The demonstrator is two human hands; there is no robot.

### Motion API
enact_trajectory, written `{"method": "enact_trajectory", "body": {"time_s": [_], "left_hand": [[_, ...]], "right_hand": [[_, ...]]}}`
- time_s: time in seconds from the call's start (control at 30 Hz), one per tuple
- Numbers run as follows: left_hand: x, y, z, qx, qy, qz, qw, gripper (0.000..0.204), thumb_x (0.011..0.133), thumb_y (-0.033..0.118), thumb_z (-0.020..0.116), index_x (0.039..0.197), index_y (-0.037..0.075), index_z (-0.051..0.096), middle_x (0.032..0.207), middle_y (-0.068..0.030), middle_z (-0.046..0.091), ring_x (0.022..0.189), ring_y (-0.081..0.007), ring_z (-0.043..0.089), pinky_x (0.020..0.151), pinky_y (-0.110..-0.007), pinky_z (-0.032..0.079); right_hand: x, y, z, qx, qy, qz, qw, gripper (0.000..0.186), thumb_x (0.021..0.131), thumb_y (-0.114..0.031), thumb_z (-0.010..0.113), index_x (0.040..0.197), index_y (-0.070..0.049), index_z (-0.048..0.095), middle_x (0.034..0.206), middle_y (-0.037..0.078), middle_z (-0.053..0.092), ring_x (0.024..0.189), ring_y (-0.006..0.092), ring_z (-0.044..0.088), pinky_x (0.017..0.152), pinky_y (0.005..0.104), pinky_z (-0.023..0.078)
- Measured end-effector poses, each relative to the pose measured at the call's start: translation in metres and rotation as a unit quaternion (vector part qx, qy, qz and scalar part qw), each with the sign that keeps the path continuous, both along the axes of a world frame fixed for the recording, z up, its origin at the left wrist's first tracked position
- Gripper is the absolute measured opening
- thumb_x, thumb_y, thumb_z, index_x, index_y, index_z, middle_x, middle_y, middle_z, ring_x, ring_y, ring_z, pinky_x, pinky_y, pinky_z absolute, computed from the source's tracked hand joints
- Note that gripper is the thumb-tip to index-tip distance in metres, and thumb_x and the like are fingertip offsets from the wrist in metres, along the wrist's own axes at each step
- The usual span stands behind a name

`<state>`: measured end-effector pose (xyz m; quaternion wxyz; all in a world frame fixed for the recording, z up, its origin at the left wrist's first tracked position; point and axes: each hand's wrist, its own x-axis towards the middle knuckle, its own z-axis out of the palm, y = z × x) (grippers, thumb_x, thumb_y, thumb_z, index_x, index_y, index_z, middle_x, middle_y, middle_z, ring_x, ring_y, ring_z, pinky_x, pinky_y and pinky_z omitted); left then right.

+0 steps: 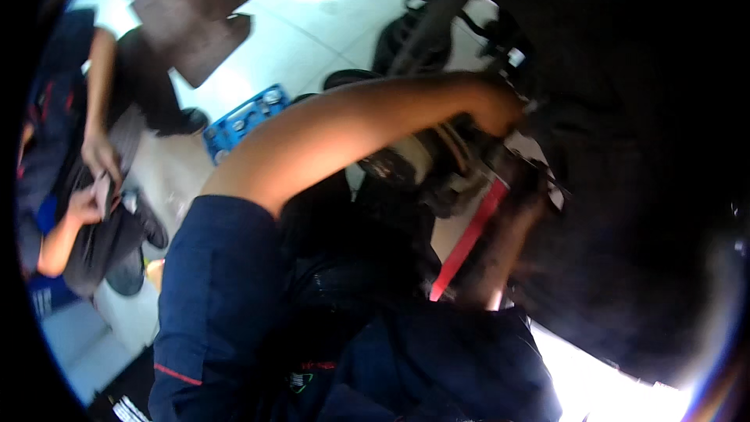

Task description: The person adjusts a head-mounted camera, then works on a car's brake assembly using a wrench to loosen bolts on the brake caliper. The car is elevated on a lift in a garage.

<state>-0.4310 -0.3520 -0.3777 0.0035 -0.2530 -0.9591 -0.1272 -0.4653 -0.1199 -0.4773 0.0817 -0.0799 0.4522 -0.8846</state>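
Note:
My left arm reaches across the view to the right, and my left hand point(496, 105) is at a dark mechanical assembly point(578, 117). Its fingers look curled in against a small pale spot; blur and shadow hide what they hold. Below it, my right hand point(531, 191) lies in deep shadow close to the same assembly, with the forearm coming up from the lower edge. Its fingers cannot be made out. A long straight red strip point(469, 242) runs slantwise just left of my right forearm. Brownish, dirty-looking parts point(449, 148) lie beneath my left wrist.
A blue tray point(215, 141) holding metal pieces lies on the pale tiled floor point(293, 27) beyond my left arm. At the far left, a co-worker's hands point(98, 156) hold a small pale object point(102, 195). Dark coiled shapes point(414, 39) stand at the top. Bright light comes from the lower right.

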Motion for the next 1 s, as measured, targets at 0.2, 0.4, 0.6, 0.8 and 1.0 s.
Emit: {"method": "enact_trajectory", "body": {"time_s": [0.2, 0.4, 0.6, 0.8, 1.0], "left_hand": [[0.027, 0.017, 0.026, -0.038, -0.042, 0.039, 0.998, 0.037, 0.08, 0.014, 0.053, 0.113, 0.018, 0.069, 0.108, -0.0109, 0.068, 0.101, -0.0298, 0.064, 0.087, -0.043, 0.049], [0.033, 0.009, 0.027, -0.005, -0.056, 0.043, 0.997, 0.041, 0.077, 0.009, 0.052, 0.114, 0.017, 0.068, 0.107, -0.0139, 0.068, 0.099, -0.0312, 0.064, 0.086, -0.043, 0.05], [0.025, 0.012, 0.024, -0.039, -0.036, 0.044, 0.998, 0.038, 0.078, 0.01, 0.052, 0.112, 0.015, 0.069, 0.106, -0.0148, 0.068, 0.099, -0.0317, 0.064, 0.086, -0.043, 0.05], [0.027, 0.011, 0.027, -0.038, -0.061, 0.045, 0.996, 0.034, 0.08, 0.01, 0.052, 0.11, 0.012, 0.069, 0.104, -0.0159, 0.068, 0.097, -0.033, 0.064, 0.085, -0.044, 0.05], [0.022, 0.007, 0.011, 0.017, -0.021, 0.041, 0.999, 0.03, 0.082, 0.013, 0.052, 0.106, 0.01, 0.069, 0.1, -0.0175, 0.068, 0.096, -0.0346, 0.064, 0.086, -0.045, 0.049]], "right_hand": [[0.024, 0.009, -0.008, -0.156, -0.138, 0.049, 0.977, 0.022, 0.1, -0.013, 0.046, 0.115, 0.001, 0.055, 0.112, 0.014, 0.06, 0.098, 0.0201, 0.06, 0.088, 0.0278, 0.054], [0.043, -0.021, -0.001, -0.112, -0.131, 0.056, 0.984, 0.02, 0.101, -0.016, 0.046, 0.107, 0.001, 0.055, 0.103, 0.011, 0.061, 0.095, 0.0198, 0.061, 0.083, 0.0282, 0.056], [0.038, -0.024, 0.008, 0.055, 0.024, -0.054, 0.997, 0.021, 0.099, -0.018, 0.05, 0.104, 0.001, 0.056, 0.093, 0.009, 0.062, 0.083, 0.0195, 0.06, 0.071, 0.0327, 0.051], [0.057, -0.052, 0.075, 0.403, 0.334, -0.103, 0.846, 0.03, 0.097, -0.026, 0.057, 0.091, 0.003, 0.059, 0.077, 0.009, 0.061, 0.067, 0.0176, 0.058, 0.066, 0.0296, 0.046], [0.059, -0.044, 0.065, 0.089, 0.158, -0.101, 0.978, 0.029, 0.098, -0.027, 0.054, 0.098, 0.001, 0.06, 0.085, 0.009, 0.062, 0.076, 0.0164, 0.056, 0.069, 0.0282, 0.044]]}}
